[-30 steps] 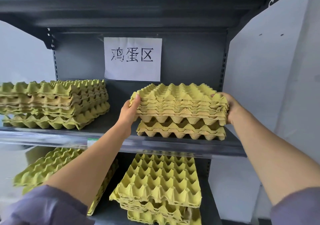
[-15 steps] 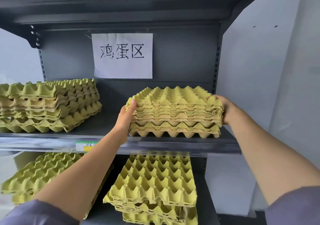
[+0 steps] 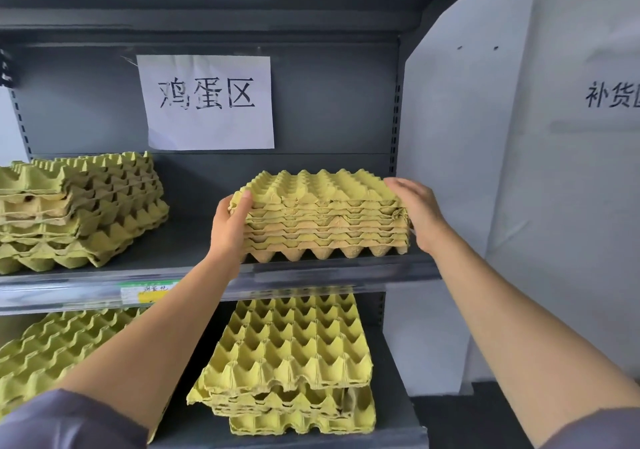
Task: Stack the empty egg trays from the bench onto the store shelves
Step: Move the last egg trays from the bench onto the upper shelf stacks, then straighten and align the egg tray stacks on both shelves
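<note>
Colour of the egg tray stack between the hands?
Yellow-green moulded-pulp egg tray stack, clearest in head view.

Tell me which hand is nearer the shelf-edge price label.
Left. The left hand is just above-right of the price label; the right hand is across the egg tray stack, farther right.

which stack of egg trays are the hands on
The right stack on the upper shelf: the left hand and right hand hold its ends. The left stack and lower stacks are untouched.

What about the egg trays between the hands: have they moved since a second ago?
Yes, downward toward the shelf edge: the egg trays, earlier lifted clear of the bottom trays, now sit nested on them.
</note>
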A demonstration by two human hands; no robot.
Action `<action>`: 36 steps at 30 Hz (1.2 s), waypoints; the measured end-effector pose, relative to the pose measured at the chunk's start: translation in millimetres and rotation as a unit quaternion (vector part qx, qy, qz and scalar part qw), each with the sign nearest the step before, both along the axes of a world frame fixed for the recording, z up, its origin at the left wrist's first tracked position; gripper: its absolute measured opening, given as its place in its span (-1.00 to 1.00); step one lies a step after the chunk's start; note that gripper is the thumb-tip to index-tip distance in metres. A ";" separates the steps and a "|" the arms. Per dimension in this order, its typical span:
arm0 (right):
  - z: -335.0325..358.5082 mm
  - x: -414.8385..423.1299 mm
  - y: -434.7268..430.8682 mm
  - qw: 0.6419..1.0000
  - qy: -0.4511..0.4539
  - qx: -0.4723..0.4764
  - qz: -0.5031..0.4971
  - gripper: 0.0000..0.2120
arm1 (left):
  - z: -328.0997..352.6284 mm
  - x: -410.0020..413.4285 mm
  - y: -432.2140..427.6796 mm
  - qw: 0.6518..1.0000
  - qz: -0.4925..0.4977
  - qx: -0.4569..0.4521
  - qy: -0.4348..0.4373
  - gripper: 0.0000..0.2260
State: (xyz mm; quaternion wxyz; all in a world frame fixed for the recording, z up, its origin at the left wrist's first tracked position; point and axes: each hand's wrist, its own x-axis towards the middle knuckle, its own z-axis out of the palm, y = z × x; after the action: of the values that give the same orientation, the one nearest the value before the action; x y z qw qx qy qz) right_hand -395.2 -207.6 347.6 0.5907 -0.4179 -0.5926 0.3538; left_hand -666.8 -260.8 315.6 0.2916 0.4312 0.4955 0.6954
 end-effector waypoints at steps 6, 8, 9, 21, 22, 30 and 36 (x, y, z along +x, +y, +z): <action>-5.7 -6.3 -8.3 0.988 -0.093 0.069 -0.100 -0.86 | 0.5 2.9 6.9 1.000 -0.014 -0.011 0.007 -0.59; -6.0 -4.9 -9.1 0.983 -0.118 0.080 -0.119 -0.86 | -2.0 1.8 9.9 1.000 -0.013 -0.015 0.020 -0.56; -7.1 -4.3 -8.4 0.980 -0.130 0.082 -0.126 -0.86 | -2.3 1.5 11.1 1.000 -0.010 -0.016 0.022 -0.55; -5.6 -36.8 -7.0 0.797 -0.379 0.340 -0.325 -0.84 | 7.2 -9.8 -8.0 0.984 0.095 0.016 0.149 -0.58; -5.1 -45.1 -9.7 0.786 -0.396 0.353 -0.318 -0.83 | 9.7 -16.6 -11.8 0.974 0.115 0.015 0.195 -0.60; 1.4 -146.0 -46.8 0.725 -0.456 0.439 -0.273 -0.86 | 21.9 -95.7 -64.8 0.850 0.234 0.011 0.471 -0.71; -1.7 -263.6 -85.2 0.724 -0.443 0.469 -0.244 -0.77 | 22.9 -200.5 -121.2 0.770 0.281 0.001 0.572 -0.72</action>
State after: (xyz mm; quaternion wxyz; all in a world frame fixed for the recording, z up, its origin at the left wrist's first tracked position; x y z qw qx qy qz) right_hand -658.8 -292.8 345.9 0.4478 -0.3274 -0.7545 -0.3507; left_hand -867.3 -382.0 338.5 -0.2549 0.5910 0.6692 0.3714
